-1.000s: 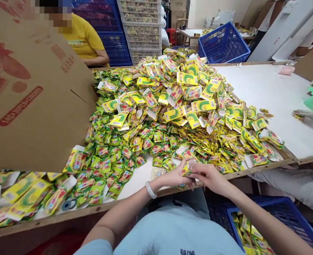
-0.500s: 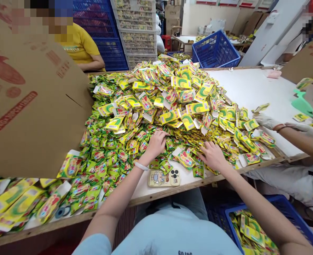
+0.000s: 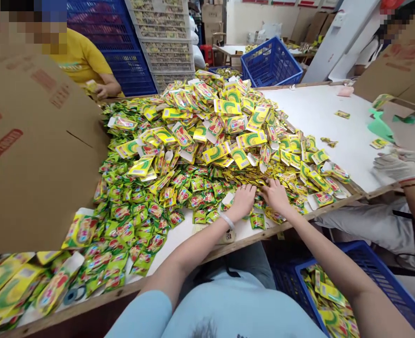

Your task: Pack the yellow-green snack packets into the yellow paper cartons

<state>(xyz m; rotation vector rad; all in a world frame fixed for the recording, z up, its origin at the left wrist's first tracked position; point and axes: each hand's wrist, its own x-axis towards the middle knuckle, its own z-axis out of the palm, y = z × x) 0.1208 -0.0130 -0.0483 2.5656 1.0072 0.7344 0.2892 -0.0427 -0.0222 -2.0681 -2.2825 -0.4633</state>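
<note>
Fingers of the left hand (image 3: 242,203) and the right hand (image 3: 275,197) are brought nearer together than just before, so the same spot among small packets (image 3: 257,220) is reached by both. Both hands are bent and narrow; whether something is held cannot be told. An opened box (image 3: 227,200) is partly covered by the left hand, and the phone (image 3: 229,235) by its forearm. Behind, the desk (image 3: 305,103) is heaped with boxes (image 3: 227,107); the left side is blocked by a big carton (image 3: 41,202).
</note>
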